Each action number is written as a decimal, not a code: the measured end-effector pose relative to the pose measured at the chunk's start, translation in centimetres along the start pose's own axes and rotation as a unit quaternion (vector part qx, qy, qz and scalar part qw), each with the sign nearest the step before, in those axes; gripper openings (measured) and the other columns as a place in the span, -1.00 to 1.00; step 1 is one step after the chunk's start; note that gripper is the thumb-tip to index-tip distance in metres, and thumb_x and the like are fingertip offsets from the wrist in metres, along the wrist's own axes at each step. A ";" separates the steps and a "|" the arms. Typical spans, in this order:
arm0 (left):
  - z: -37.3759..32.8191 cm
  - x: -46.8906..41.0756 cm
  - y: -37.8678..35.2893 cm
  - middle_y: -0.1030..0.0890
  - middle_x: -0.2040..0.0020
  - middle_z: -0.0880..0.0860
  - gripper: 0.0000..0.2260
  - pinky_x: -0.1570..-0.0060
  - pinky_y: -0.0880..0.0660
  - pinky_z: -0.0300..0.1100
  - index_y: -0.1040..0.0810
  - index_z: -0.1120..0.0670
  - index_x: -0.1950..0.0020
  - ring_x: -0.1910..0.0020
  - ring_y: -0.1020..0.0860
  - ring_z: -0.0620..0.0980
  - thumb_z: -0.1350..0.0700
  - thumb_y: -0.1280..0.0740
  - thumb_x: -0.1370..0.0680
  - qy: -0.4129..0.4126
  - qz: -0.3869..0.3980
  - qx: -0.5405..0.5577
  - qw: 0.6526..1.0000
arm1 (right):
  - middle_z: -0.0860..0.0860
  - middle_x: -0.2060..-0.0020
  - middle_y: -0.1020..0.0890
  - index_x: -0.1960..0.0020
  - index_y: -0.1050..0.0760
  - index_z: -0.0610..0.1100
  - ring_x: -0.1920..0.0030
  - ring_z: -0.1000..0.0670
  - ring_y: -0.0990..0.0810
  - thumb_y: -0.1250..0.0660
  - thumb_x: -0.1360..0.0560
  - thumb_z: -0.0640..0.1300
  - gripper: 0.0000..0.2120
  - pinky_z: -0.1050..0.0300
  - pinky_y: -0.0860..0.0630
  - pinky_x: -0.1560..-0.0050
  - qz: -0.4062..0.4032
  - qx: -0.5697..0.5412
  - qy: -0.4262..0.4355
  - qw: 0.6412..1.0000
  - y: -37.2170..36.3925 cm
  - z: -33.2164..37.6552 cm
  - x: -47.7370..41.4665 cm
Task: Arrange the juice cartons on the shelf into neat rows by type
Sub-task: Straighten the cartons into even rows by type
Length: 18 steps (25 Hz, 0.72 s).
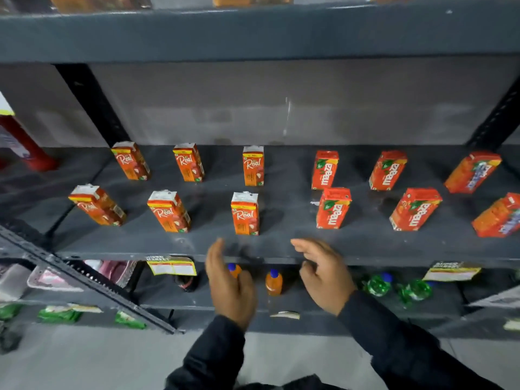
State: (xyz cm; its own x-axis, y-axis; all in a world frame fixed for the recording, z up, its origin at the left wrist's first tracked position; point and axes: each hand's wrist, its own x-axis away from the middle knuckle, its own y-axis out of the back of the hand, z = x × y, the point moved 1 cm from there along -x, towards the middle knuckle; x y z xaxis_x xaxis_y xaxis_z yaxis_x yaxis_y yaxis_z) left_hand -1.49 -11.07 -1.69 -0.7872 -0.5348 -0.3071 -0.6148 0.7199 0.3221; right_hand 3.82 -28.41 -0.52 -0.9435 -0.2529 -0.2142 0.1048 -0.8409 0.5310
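Note:
On the dark grey shelf point(281, 243) stand two rows of small juice cartons. The left half holds several orange Real cartons, one of them at the front middle point(244, 213) and one at the back left point(130, 161). The right half holds several red Maaza cartons, such as the front one point(333, 208) and a back one point(387, 170). At the far right lean two orange cartons with blue lettering point(472, 172). My left hand point(229, 282) and my right hand point(325, 274) hover in front of the shelf's front edge, both open and holding nothing, below the middle cartons.
A shelf board runs overhead point(253, 32). The shelf below holds small orange bottles point(273, 282), green bottles point(378, 284) and green packets point(59, 315). A red container point(22, 147) stands at the far left. Black uprights point(92, 105) frame the bay.

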 end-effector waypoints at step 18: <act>0.2 -8.3 1.6 -0.55 -0.17 0.03 -0.43 -0.17 -0.43 -0.23 -0.33 0.01 -0.33 -0.12 -0.50 -0.06 0.37 -0.13 -0.35 -0.035 0.344 0.035 0.938 | 0.27 0.00 -0.55 -0.32 -0.39 0.12 0.01 0.50 -0.45 -0.22 -0.38 -0.39 -0.38 0.59 -0.36 0.03 -0.030 -0.040 -0.156 0.986 -7.9 5.1 -5.6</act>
State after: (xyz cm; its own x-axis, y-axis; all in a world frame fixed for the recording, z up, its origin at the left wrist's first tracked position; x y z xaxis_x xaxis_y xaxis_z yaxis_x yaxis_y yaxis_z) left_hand 4.12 -5.40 1.17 -0.9897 0.0952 -0.1066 0.0440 0.9127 0.4062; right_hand 6.64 -17.93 0.62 -0.9983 -0.0516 0.0260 0.0578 -0.8879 0.4564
